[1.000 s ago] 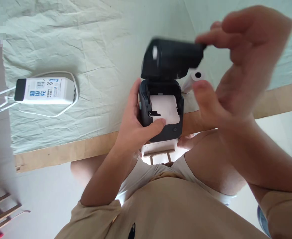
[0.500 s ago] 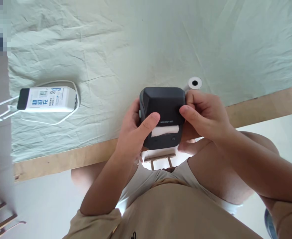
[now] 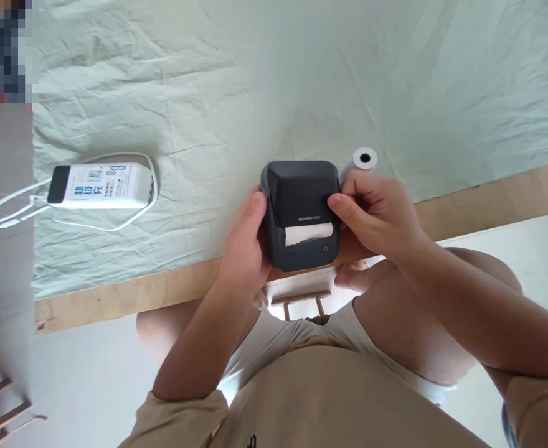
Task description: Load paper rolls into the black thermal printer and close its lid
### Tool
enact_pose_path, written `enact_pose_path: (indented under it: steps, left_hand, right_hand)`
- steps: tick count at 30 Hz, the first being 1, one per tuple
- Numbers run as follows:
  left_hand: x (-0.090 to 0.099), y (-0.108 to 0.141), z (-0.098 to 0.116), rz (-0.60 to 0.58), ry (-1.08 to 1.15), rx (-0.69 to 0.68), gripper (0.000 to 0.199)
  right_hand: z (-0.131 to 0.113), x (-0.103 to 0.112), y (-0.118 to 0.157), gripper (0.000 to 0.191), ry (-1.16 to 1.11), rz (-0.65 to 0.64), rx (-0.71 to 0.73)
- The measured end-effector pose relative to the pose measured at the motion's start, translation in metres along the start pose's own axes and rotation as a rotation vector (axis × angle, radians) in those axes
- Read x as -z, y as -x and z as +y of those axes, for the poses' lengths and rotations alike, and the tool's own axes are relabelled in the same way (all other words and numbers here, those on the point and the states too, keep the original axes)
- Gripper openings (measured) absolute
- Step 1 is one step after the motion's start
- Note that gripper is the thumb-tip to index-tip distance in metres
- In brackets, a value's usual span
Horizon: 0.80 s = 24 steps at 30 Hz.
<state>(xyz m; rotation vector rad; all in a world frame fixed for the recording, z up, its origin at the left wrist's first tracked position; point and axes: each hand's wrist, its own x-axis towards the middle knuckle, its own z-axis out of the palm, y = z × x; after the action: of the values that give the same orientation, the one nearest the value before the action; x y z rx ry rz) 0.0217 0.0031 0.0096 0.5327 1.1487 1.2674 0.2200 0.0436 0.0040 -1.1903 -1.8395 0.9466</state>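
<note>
A black label printer (image 3: 302, 214) sits at the near edge of the table between my hands. A torn-edged strip of white paper (image 3: 309, 233) sticks out of its slot, below the dark lid (image 3: 304, 193). A round power button shows on the near face. My left hand (image 3: 246, 242) is wrapped round the printer's left side, thumb along the upper edge. My right hand (image 3: 377, 211) has thumb and bent fingers closed on the lid's right edge. Just beyond the right hand lies a white paper roll (image 3: 364, 158) with a dark core, partly hidden by that hand.
A white power strip (image 3: 103, 185) with white cables lies on the left of the pale green cloth (image 3: 199, 112). The table's wooden edge (image 3: 129, 298) runs in front of my legs. A wooden stool or rack (image 3: 3, 404) stands on the floor at lower left.
My left thumb has moved off the printer's top to its left edge. The lid looks slightly raised from the body, with my right hand still at its right edge.
</note>
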Motion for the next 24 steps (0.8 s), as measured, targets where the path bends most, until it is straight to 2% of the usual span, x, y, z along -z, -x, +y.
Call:
enact_pose_path:
  steps: [4,9,12,14,17,21,24]
  left_hand:
    - [0.0,-0.002,-0.001,0.02,0.063,-0.023,0.025]
    - [-0.001,-0.003,0.004,-0.018,0.059,-0.01,0.01]
    - [0.0,-0.003,0.006,-0.023,0.008,0.027,0.019]
    - [0.0,-0.002,0.006,-0.015,-0.018,0.056,0.023]
    - [-0.001,-0.001,0.006,0.016,-0.025,0.07,0.021]
    - [-0.003,-0.002,0.006,0.033,0.034,0.052,0.017]
    - [-0.004,-0.002,0.007,-0.003,0.062,0.049,0.019]
  right_hand:
    - [-0.001,0.003,0.002,0.049,-0.064,-0.01,0.039]
    - [0.0,0.011,0.001,0.045,-0.13,-0.099,0.042]
    - [-0.002,0.016,0.003,0.044,-0.13,-0.124,0.057]
    - [-0.006,0.018,0.005,0.044,-0.081,-0.06,0.132]
    - [-0.014,0.015,0.009,0.037,-0.067,0.11,0.207]
    - [-0.023,0.009,0.005,0.028,-0.226,0.292,0.135]
    - [-0.025,0.005,-0.005,0.025,-0.207,0.388,0.125]
